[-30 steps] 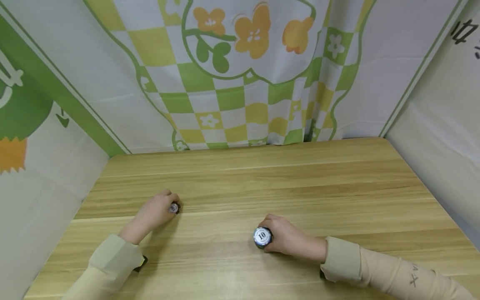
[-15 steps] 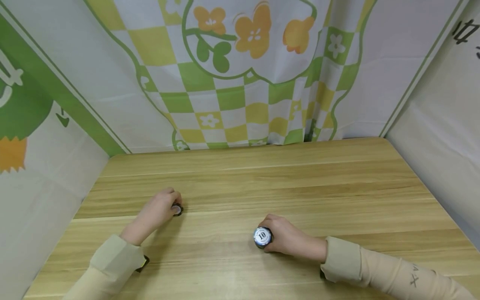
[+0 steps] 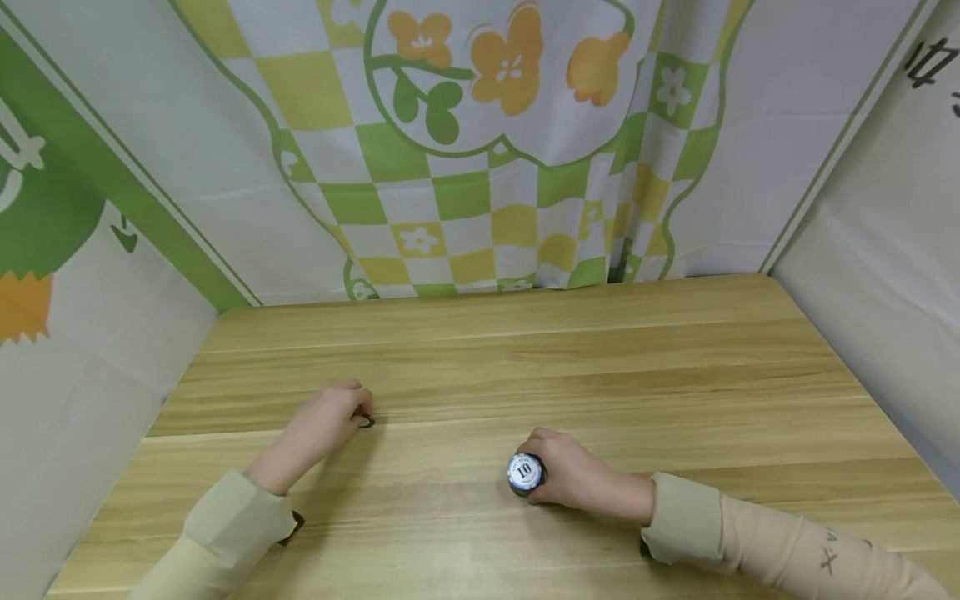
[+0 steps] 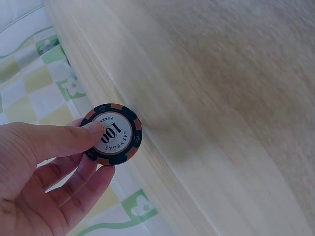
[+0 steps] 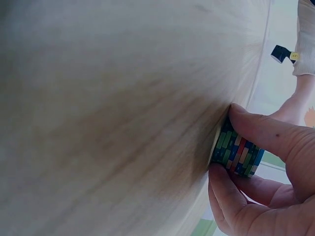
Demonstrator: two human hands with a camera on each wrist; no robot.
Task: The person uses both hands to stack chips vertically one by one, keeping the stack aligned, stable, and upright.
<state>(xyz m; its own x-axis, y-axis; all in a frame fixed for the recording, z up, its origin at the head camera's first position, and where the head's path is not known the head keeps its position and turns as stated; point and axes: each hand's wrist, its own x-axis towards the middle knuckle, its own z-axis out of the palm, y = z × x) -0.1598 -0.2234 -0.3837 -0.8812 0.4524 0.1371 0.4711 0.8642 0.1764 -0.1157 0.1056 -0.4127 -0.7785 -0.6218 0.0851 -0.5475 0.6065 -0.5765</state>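
Observation:
My left hand [image 3: 327,422] [image 4: 54,167] pinches a single poker chip [image 4: 113,133] marked 100, orange with dark edge blocks, between thumb and fingers; in the head view only its dark rim [image 3: 364,421] peeks past the fingertips, low over the wooden table [image 3: 570,358]. My right hand [image 3: 581,479] [image 5: 266,167] grips a short stack of poker chips [image 3: 525,474] [image 5: 236,151] standing on the table, its top chip white and blue with a 10. Green, blue and red chip edges show in the right wrist view.
Cloth walls with a green and yellow checked flower print [image 3: 480,150] close in the table at the back and both sides. Beige sleeves cover both forearms, and a small dark wrist mount [image 3: 288,527] shows under the left cuff.
My left hand has turned and slid slightly right, so the chip's white face, visible earlier, is now hidden behind the fingers. The right hand and its stack stay still.

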